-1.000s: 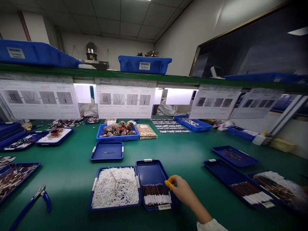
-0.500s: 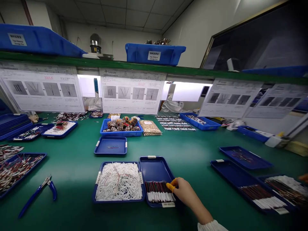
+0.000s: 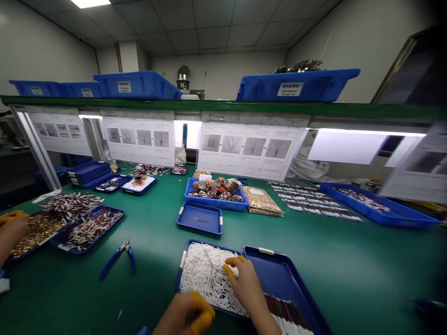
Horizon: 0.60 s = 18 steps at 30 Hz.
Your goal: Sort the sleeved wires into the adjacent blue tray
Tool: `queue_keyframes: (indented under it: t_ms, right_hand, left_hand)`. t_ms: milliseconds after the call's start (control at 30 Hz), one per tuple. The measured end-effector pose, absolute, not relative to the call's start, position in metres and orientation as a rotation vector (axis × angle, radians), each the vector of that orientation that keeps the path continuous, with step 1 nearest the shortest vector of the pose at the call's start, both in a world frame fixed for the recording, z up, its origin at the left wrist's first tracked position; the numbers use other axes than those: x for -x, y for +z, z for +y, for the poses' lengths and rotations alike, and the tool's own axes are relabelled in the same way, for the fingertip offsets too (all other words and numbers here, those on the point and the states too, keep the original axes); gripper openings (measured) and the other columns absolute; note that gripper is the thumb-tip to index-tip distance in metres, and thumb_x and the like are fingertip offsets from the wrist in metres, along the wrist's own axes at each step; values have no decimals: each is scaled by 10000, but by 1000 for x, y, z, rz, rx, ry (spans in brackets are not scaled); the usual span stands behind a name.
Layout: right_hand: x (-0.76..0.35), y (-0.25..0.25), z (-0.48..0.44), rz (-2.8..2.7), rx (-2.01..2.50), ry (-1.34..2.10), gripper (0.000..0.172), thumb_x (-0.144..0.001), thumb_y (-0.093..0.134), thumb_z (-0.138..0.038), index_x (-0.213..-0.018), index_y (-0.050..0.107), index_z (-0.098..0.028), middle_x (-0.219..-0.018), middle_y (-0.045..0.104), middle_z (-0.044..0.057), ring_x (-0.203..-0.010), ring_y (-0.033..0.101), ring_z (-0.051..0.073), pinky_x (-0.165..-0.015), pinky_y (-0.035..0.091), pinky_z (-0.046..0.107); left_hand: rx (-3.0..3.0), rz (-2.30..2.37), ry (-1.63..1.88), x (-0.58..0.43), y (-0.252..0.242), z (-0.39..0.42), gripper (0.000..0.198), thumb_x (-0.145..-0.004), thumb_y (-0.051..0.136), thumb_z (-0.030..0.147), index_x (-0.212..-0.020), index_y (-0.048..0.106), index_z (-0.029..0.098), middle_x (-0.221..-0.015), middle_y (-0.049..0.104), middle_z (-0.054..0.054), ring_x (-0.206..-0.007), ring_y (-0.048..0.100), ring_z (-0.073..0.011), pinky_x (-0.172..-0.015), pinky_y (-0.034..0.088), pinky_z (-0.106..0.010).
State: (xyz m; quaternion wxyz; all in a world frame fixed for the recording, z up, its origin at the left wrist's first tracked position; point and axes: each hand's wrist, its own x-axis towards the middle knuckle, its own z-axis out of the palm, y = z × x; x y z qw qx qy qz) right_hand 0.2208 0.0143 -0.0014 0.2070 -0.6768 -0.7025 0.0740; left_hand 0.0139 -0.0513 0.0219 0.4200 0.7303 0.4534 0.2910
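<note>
My right hand (image 3: pixel 246 286), with yellow finger covers, is over the right side of a blue tray (image 3: pixel 182 265) heaped with white sticks (image 3: pixel 206 274). Its thumb and index finger are slightly apart, and I see nothing held between them. Low in the view my left hand (image 3: pixel 190 314) is bent in front of that tray. Motion blurs its yellow-covered fingers, so its grip is unclear. Under my right forearm, a second blue tray (image 3: pixel 275 270) holds a row of dark red, black and white pieces (image 3: pixel 288 314).
Blue-handled pliers (image 3: pixel 120 258) lie on the green table left of the trays. Behind them is a small tray (image 3: pixel 199 218) with a few thin wires. Another person's hand (image 3: pixel 12 228) is at the far left, by a tray of gold pieces (image 3: pixel 38 232).
The view has swung left. My right hand has moved from the row of pieces to the white sticks. My left hand has come into view, and so has another person's hand.
</note>
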Motion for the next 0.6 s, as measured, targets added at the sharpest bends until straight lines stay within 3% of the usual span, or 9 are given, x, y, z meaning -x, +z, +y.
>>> queue_keyframes:
  t_ms: [133, 267, 433, 600]
  right_hand:
    - [-201, -15, 33, -1899, 1905, 106, 219, -907, 567, -294, -1091, 614, -185, -1156, 628, 69, -983, 622, 215, -840, 507, 437]
    - [-202, -37, 38, -1878, 1871, 85, 151, -900, 575, -283, -981, 645, -177, -1034, 669, 48, -952, 630, 203, -851, 494, 429]
    - [-211, -60, 42, -1806, 1796, 137, 154, -779, 592, -166, -867, 711, -205, -878, 720, 92, -923, 637, 266, -830, 499, 389]
    - [-216, -65, 46, -1708, 1716, 240, 177, -722, 580, -220, -811, 731, -246, -859, 745, 86, -900, 651, 294, -826, 500, 377]
  left_hand:
    - [-2057, 1394, 773, -25, 28, 7, 209, -925, 502, 156, -1089, 631, 169, -1111, 613, -96, -1069, 541, -260, -927, 431, -475]
    - [-2258, 1460, 651, -41, 22, 34, 205, -788, 602, 99, -932, 718, 186, -952, 655, -107, -1031, 518, -325, -913, 403, -502]
    - [-2343, 1545, 541, -42, 11, 35, 305, -802, 475, 31, -924, 713, 176, -947, 655, -123, -973, 542, -320, -850, 434, -502]
    - [-2360, 1581, 482, -43, 5, 36, 263, -772, 500, 31, -874, 707, 157, -973, 643, -134, -1009, 532, -329, -887, 429, -505]
